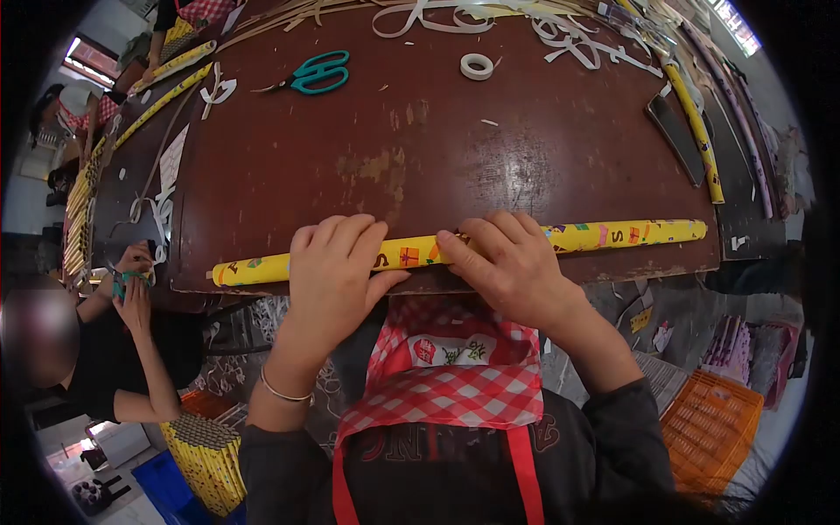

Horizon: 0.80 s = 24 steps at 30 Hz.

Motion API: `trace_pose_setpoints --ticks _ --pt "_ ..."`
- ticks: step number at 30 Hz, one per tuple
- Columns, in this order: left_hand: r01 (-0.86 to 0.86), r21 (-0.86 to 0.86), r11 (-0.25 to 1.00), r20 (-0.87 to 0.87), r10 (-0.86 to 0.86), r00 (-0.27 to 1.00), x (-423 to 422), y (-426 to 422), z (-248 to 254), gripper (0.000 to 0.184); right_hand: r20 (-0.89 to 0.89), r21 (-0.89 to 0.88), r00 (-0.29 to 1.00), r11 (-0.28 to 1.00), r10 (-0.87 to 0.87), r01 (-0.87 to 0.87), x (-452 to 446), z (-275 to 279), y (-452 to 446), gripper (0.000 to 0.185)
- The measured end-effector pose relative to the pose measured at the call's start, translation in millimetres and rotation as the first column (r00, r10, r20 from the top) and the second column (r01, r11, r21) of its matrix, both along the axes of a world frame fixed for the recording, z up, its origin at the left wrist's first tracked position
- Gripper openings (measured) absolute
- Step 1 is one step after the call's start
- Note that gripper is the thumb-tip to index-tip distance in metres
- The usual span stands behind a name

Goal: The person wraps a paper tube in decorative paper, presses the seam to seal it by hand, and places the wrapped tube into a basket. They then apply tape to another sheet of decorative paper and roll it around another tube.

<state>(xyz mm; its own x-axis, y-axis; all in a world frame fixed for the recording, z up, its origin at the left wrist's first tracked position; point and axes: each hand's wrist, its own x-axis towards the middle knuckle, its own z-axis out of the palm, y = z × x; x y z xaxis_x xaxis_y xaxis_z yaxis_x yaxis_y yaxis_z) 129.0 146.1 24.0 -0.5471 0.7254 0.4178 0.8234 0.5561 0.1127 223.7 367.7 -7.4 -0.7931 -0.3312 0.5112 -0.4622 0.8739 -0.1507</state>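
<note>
A long yellow roll of printed wrapping paper lies across the near edge of the brown table. My left hand curls over it left of centre, fingers together and thumb pointing inward. Right of centre, my right hand grips the same roll, with its thumb along the near side. The undersides of both palms are hidden. Farther off lie teal-handled scissors and a small roll of white tape, both untouched.
White strips are heaped along the far edge. A dark phone and another yellow roll lie at the right. A co-worker's hands are at the left. An orange crate and bundled yellow rolls stand below.
</note>
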Motion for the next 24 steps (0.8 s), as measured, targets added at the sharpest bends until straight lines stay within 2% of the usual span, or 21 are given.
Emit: trace_pose_setpoints --ticks 2,6,10,12,16,18,22,24 --pt "0.128 -0.061 0.99 0.066 -0.124 0.99 -5.8 -1.9 -1.9 0.048 0.037 0.024 0.999 0.999 -0.033 0.032 2.7 6.5 -1.3 0.043" --pt "0.153 -0.052 0.987 0.06 -0.15 0.987 -0.9 0.0 1.9 0.048 0.156 0.126 0.973 0.981 -0.167 0.148 8.1 25.2 -3.5 0.045" --pt "0.181 -0.03 0.983 0.03 -0.18 0.983 2.6 -3.9 9.1 0.049 0.225 0.108 0.96 0.984 -0.165 0.144 11.9 35.4 1.5 0.051" --pt "0.195 -0.03 0.98 0.036 -0.194 0.98 4.9 -7.2 9.8 0.05 0.237 0.052 0.963 0.991 -0.13 0.121 15.9 38.8 1.4 0.048" --pt "0.217 -0.049 0.975 0.052 -0.215 0.975 11.9 -13.5 10.6 0.052 0.264 0.066 0.958 0.993 -0.111 0.097 23.4 44.8 0.5 0.047" --pt "0.221 -0.057 0.974 0.06 -0.217 0.974 15.2 -15.6 10.6 0.053 0.266 0.072 0.958 0.993 -0.108 0.092 26.9 46.1 -0.1 0.038" --pt "0.204 -0.072 0.976 0.129 -0.193 0.973 21.5 -18.1 14.9 0.058 0.293 0.077 0.952 0.994 -0.093 0.073 30.1 55.1 -0.4 0.037" --pt "0.205 -0.077 0.976 0.169 -0.19 0.967 24.7 -18.3 20.8 0.059 0.386 0.09 0.919 0.995 -0.081 0.05 31.8 60.9 -2.1 0.048"
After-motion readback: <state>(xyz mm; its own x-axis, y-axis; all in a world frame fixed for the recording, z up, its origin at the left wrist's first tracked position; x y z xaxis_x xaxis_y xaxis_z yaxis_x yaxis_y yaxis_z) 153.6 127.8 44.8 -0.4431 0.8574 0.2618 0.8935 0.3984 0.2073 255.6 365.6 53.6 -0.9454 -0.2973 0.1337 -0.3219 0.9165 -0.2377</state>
